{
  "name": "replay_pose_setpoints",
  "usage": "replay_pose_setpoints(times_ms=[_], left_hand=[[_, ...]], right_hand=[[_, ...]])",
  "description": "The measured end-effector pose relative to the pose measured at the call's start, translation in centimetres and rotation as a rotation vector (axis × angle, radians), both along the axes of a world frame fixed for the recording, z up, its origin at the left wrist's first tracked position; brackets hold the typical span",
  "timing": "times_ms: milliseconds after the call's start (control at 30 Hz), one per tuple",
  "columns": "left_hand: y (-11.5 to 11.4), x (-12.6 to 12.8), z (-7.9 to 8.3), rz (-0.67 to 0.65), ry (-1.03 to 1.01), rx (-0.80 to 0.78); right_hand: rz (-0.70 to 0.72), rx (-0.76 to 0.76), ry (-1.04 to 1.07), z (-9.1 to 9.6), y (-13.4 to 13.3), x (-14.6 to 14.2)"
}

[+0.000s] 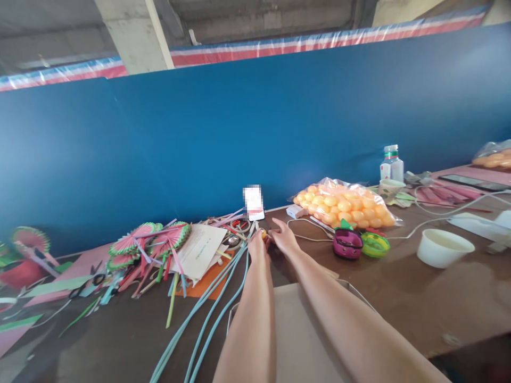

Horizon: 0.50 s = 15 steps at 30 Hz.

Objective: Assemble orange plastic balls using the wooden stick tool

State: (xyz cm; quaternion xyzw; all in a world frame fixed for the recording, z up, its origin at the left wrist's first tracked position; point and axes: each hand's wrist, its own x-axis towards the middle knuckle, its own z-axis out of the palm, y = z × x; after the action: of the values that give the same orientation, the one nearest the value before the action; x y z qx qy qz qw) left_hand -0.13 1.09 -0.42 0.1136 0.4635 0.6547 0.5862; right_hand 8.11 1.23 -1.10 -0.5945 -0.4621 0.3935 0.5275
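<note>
Both my arms reach forward across a brown table. My left hand is closed in a pinch on a small yellow-orange piece. My right hand lies right beside it, fingers stretched toward the same piece and touching it. Just beyond the hands a phone leans upright against the blue wall. Long light-blue tubes run from under my left hand toward the table's near edge.
Folded paper fans, paper strips, a white sheet and scissors clutter the left. A bag of orange balls, purple and green toy fruits, a white bowl, a bottle and cables lie right.
</note>
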Motion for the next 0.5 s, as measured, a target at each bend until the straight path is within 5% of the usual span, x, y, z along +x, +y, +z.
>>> replay_pose_setpoints(times_ms=[267, 500], left_hand=[[-0.3, 0.0, 0.4, -0.014, 0.018, -0.016], [-0.5, -0.1, 0.3, -0.013, 0.066, -0.014]], right_hand=[[0.067, -0.067, -0.04, 1.8, -0.6, 0.0], [0.186, 0.17, -0.465, 9.8, -2.7, 7.3]])
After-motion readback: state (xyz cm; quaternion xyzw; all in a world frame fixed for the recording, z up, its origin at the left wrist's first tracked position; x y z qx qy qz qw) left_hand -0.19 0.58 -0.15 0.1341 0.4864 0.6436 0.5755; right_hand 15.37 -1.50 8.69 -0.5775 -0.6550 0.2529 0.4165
